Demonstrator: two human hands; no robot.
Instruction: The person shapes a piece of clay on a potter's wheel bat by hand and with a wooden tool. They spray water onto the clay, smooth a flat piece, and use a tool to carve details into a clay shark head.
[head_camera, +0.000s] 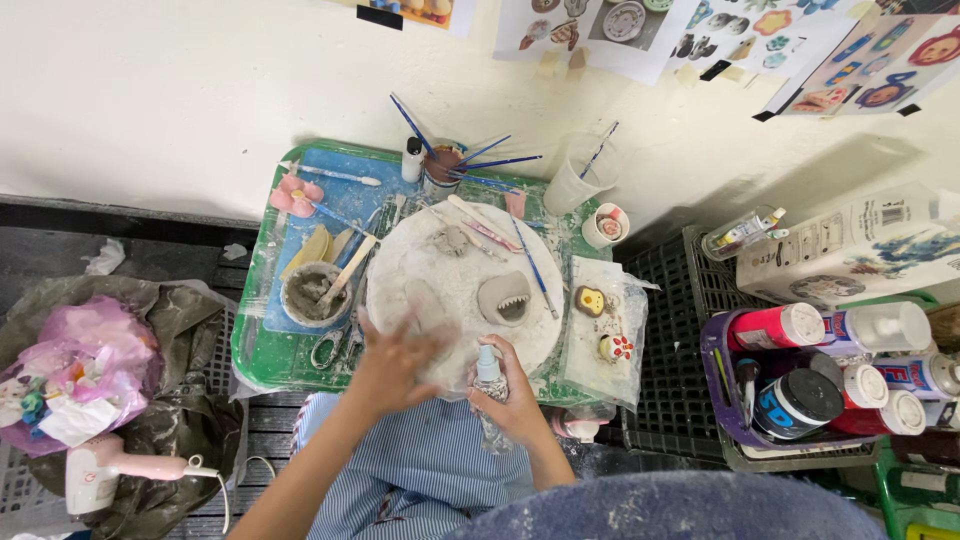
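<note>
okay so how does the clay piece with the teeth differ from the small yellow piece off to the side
The toothed clay piece is bare grey and unpainted; the yellow piece is painted. The toothed piece is larger. It lies on the round white board; the yellow one lies on clear plastic film beside it. Neither hand touches either.

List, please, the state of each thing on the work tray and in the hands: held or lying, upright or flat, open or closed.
Spray bottle: upright, gripped by right hand.
Left hand: open, blurred, over the round board.
Clay shark-mouth piece: lying flat on the board.
Small bowl: holds grey slip, a stick leaning in it.
Brush cup: upright, brushes standing in it.
Hair dryer: lying on its side.
</note>
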